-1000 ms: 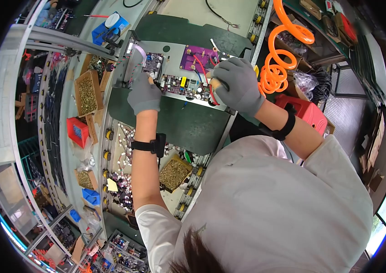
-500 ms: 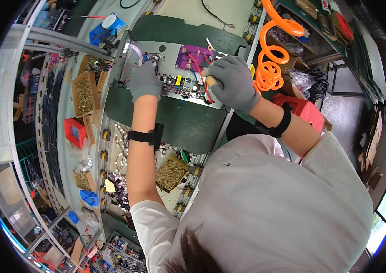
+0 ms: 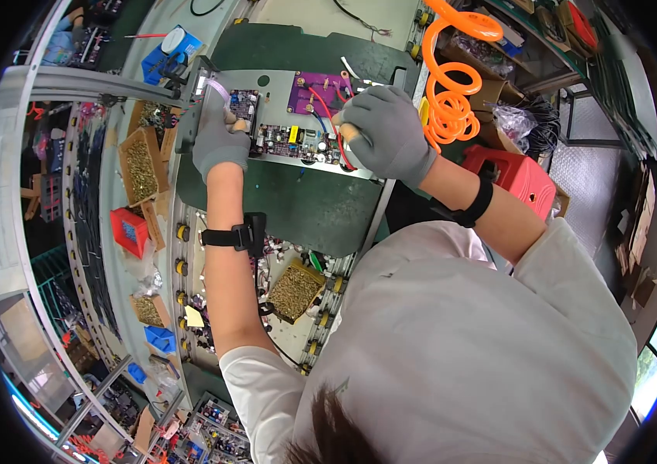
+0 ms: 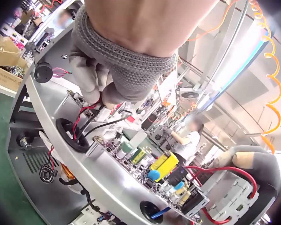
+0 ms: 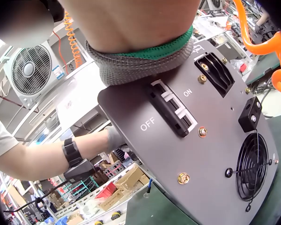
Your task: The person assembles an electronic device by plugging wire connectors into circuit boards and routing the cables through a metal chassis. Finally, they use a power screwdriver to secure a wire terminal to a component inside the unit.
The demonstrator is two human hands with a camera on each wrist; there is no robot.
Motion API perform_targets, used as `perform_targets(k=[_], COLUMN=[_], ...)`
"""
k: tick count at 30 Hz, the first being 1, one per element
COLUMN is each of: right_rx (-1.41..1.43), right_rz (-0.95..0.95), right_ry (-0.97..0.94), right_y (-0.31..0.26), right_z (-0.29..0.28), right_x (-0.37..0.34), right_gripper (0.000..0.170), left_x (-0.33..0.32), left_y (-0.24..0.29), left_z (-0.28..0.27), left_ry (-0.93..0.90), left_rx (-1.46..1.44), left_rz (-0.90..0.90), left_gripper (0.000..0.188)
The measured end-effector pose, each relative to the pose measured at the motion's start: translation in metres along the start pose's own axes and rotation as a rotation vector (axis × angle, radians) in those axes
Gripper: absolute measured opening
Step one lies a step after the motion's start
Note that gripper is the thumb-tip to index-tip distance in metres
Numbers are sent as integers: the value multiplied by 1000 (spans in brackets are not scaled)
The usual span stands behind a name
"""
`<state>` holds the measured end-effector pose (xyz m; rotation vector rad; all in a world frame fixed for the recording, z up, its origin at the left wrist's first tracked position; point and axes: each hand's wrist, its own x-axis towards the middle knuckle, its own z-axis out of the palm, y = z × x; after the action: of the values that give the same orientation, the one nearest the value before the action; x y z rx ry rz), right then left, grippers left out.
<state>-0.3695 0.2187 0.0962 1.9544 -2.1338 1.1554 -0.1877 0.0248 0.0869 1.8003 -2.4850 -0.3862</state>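
A grey metal chassis [image 3: 274,81] lies on a dark green board, carrying a purple circuit board [image 3: 305,99] and a component-filled board [image 3: 297,141]. At its left end, my gloved left hand [image 3: 220,141] pinches thin red and black wires [image 4: 83,115] that rise from a black grommet [image 4: 71,135]. The gloved right hand [image 3: 387,131] curls over the opposite end panel [image 5: 210,159], its bare fingertips above a grey block [image 4: 232,194] with red wires. Seen from outside, that panel has an ON/OFF switch [image 5: 171,110] and a fan grille [image 5: 253,166]; the right fingers are hidden behind it.
Orange coiled hose [image 3: 452,100] hangs by the right hand, above a red stool [image 3: 514,182]. Boxes of small metal parts [image 3: 143,166] and a red bin [image 3: 129,230] line the left side. Another parts box [image 3: 296,290] sits nearer the body.
My left hand has shifted away from the body, then left toward the chassis's left end. The right hand has stayed at the other end. The whole head view has shifted slightly.
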Motion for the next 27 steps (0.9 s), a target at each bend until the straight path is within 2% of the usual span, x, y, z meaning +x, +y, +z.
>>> perform_targets(k=[5, 8, 10, 14, 16, 17, 19, 23, 27], right_rx=[12, 24, 39, 51, 42, 45, 44, 32, 19], right_rz=[5, -2, -7, -4, 8, 10, 27, 11, 16], right_ry=[3, 12, 23, 37, 27, 28, -44, 1, 3], right_y=[1, 2, 3, 3, 3, 2, -1, 3, 1], right_z=[-1, -1, -1, 0, 0, -2, -5, -1, 0], right_x=[1, 1, 2, 2, 2, 3, 4, 5, 4], right_gripper=[13, 12, 11, 10, 10, 10, 18, 11, 14], left_x=[-4, -8, -6, -1, 15, 18, 20, 17, 25], left_y=[13, 10, 4, -5, -29, -38, -40, -24, -15], left_z=[-8, -3, 0, -4, 16, 22, 23, 18, 9], left_ry=[-41, 3, 202, 206, -54, -55, -281, -260, -331], left_rx=[171, 221, 245, 157, -309, -306, -797, -921, -706], left_rz=[-9, 45, 117, 64, 73, 73, -105, -224, -222], left_gripper=[21, 22, 26, 30, 26, 26, 17, 12, 13])
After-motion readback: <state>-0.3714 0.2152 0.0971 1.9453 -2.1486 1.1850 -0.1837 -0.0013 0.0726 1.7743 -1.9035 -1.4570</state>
